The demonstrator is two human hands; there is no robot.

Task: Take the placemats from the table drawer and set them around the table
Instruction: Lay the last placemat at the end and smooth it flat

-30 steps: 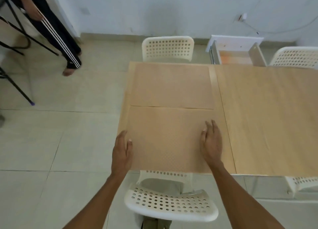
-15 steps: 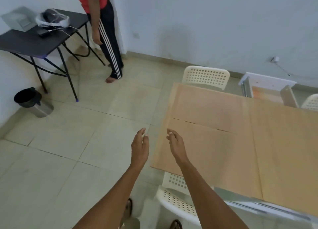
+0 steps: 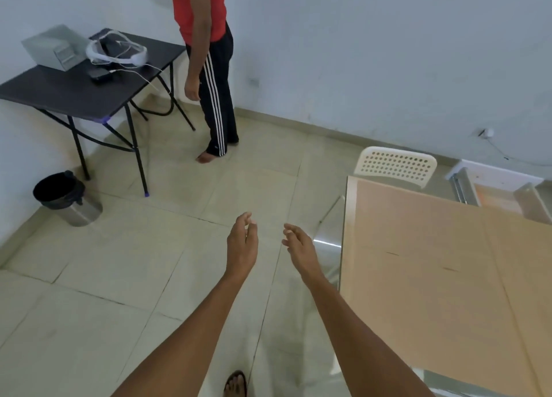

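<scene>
Worktop at 3 o'clock, two placemats on it. Open drawer at 2 o'clock, chair left of it. Both hands over floor, 6 o'clock.

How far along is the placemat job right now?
Done: two placemats lie side by side at the table's left end, one by the far chair at, one nearer at. In hand: nothing; the left hand and right hand hang empty over the floor, off the table. Left: the drawer stands open; the table's right part looks bare as far as it shows.
</scene>
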